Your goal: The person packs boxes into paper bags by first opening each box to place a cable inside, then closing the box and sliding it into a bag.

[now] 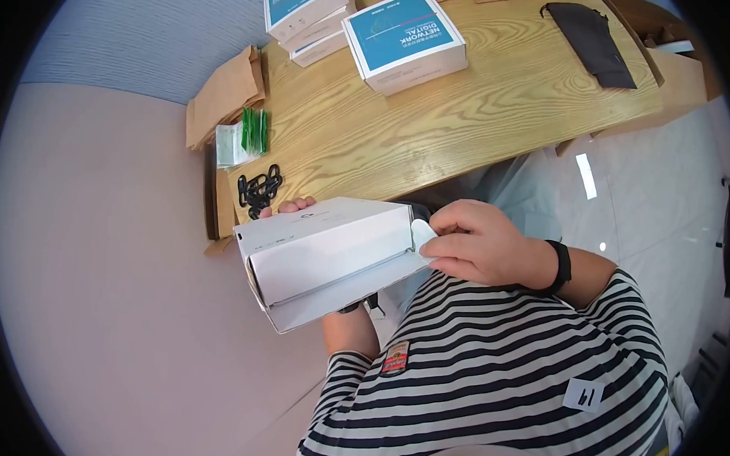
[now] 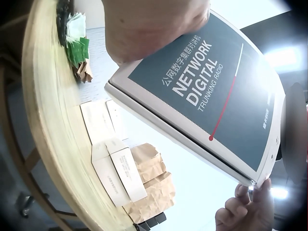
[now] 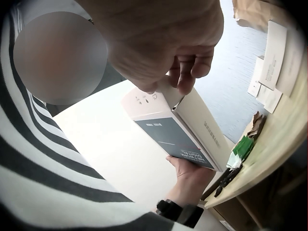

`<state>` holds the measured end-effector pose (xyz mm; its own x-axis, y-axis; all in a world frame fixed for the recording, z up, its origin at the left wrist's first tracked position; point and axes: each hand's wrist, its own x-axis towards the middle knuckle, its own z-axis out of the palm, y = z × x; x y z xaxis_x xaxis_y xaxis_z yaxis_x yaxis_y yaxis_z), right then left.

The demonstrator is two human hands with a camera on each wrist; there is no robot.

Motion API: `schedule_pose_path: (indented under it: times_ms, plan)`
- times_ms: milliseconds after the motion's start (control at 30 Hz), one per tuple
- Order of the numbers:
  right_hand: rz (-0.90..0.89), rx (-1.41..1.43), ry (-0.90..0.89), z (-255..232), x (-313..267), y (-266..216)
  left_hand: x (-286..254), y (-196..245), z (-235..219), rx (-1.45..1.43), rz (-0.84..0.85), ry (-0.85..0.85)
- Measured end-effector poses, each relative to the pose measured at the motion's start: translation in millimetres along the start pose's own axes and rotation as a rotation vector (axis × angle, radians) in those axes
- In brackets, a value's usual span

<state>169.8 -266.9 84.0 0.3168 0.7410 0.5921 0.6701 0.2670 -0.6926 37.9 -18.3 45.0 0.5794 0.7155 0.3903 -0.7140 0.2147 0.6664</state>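
Note:
A white cardboard box (image 1: pixel 332 251) is held tilted above the front of the table, its blue printed cover (image 2: pixel 207 91) turned down and away from the head camera. My left hand (image 3: pixel 190 174) grips it from below at one end; in the head view only the fingertips (image 1: pixel 297 204) show over the far edge. At the opposite end, my right hand (image 1: pixel 481 242) pinches a small white flap (image 1: pixel 421 234) at the corner between thumb and fingers. A lid panel along the near side stands slightly away from the body. The box's inside is hidden.
More white boxes (image 1: pixel 410 78) with blue covers stand on the wooden table (image 1: pixel 497 120). Black cords (image 1: pixel 260 188), green and white packets (image 1: pixel 252 132) and brown paper (image 1: pixel 225 94) lie along the left side. A dark pouch (image 1: pixel 592 43) lies at the far right.

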Motion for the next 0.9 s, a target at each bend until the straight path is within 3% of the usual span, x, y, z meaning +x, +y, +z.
schedule_pose_path:
  times_ms: [900]
  plan:
    - [-0.028, -0.01, 0.095, 0, 1, 4, 2, -2, 5, -0.021, -0.014, 0.048]
